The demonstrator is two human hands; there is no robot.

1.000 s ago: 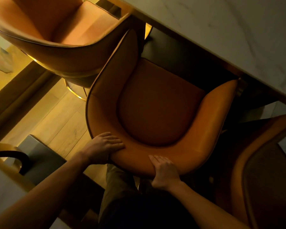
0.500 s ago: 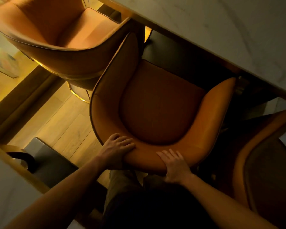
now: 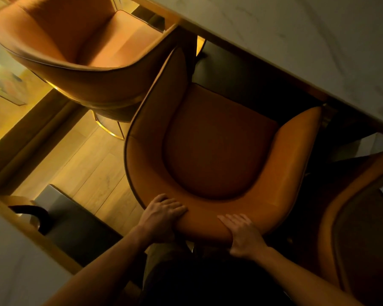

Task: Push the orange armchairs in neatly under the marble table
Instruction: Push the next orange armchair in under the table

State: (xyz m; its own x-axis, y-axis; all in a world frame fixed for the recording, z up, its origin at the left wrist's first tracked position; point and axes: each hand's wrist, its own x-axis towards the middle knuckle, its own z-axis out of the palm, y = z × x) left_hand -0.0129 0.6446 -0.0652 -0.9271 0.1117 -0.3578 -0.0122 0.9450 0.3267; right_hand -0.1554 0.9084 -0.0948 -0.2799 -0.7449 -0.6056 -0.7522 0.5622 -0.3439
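An orange armchair (image 3: 219, 142) stands in the middle, its open front facing the marble table (image 3: 307, 43) at the upper right. Its arm tips reach the table's edge. My left hand (image 3: 161, 215) grips the curved backrest at its left side, fingers over the top. My right hand (image 3: 243, 235) presses flat on the backrest's rear, a little to the right. A second orange armchair (image 3: 75, 40) sits at the upper left, touching the first one's left arm. A third armchair (image 3: 363, 228) is at the right edge, partly cut off.
Light wooden floor (image 3: 86, 173) shows to the left of the chair. A grey block (image 3: 71, 221) and a dark curved handle (image 3: 31, 213) lie at the lower left beside a pale surface (image 3: 13, 261). My legs stand directly behind the chair.
The middle armchair has slid a little toward the table. Both hands stayed on the backrest and moved with it.
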